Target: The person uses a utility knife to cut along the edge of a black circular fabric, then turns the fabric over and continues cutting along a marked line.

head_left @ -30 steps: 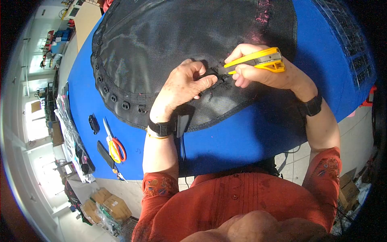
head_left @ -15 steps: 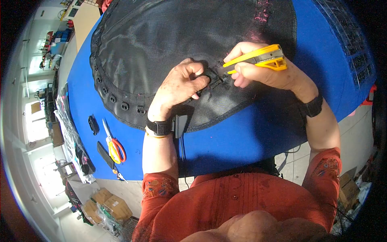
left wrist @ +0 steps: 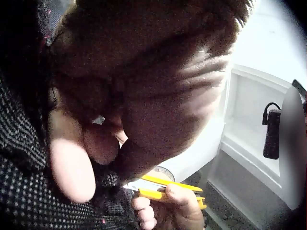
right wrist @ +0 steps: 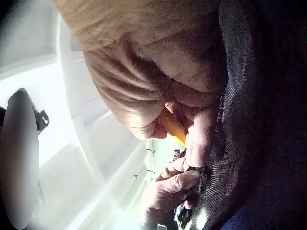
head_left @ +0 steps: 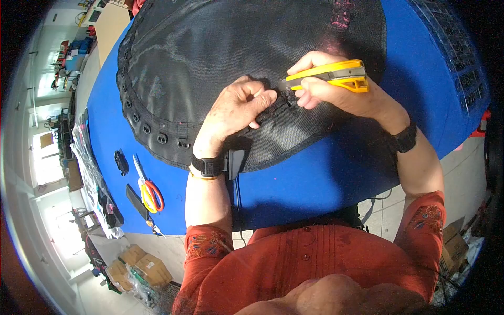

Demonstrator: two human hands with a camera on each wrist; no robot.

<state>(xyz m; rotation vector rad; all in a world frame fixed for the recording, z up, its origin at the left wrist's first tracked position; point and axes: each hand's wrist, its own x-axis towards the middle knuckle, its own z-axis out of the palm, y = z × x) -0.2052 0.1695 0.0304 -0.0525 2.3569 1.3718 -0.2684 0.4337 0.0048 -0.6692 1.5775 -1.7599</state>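
A large black mesh piece (head_left: 210, 68) with a rounded edge and several black fittings along its rim lies across the blue table (head_left: 294, 194). My left hand (head_left: 236, 107) pinches a bit of its dark material between thumb and fingers, near a frayed seam (head_left: 283, 105). In my right hand (head_left: 341, 100) is a yellow utility knife (head_left: 336, 71), gripped with its blade pointing left, the tip close to the left fingertips. The knife (left wrist: 156, 194) also shows beyond the left hand (left wrist: 144, 81) in the left wrist view. Most of it is hidden by the right palm (right wrist: 158, 72) in the right wrist view.
Left on the table are scissors (head_left: 150, 191) with red and yellow handles, a black sheath-like piece (head_left: 137, 200) and a small black item (head_left: 121, 163). Clear plastic sheeting (head_left: 462, 68) covers the right side. Pink marks (head_left: 341, 21) run along the mesh.
The left hand has moved slightly left and its thumb has shifted on the material. The right hand has brought the knife a little left and up, its blade nearer the left fingers.
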